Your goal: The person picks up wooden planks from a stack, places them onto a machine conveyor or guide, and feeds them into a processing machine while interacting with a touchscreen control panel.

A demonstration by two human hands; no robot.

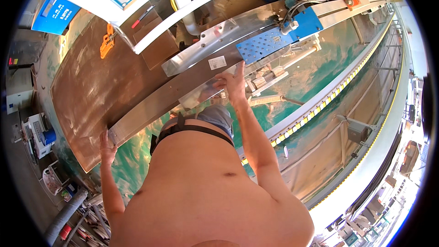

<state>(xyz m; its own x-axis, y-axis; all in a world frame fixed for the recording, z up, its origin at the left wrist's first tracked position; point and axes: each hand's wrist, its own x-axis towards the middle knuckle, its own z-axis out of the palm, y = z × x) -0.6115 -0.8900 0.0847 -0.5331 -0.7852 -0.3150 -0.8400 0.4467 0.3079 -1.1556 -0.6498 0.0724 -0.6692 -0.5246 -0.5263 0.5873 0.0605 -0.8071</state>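
A long, flat metal bar (160,99) lies slantwise in front of me, with a white label (217,62) on it. My left hand (108,148) is closed at the bar's left end, thumb on the near side and fingers along the end. Farther right, my right hand (234,84) touches the bar's near edge with its fingers stretched and thumb apart. Its fingertips reach the corner of a blue perforated plate (263,45). Just left of that hand, a shiny strip (196,95) runs along the bar. The undersides of my fingers are hidden.
A brown tabletop (87,96) carries an orange clamp-like tool (107,41) and a red-and-black marker (142,17). A white curved rail (183,13) crosses above it. Cables (311,2) gather behind the blue plate. On the right runs a long rail with yellow marks (320,105).
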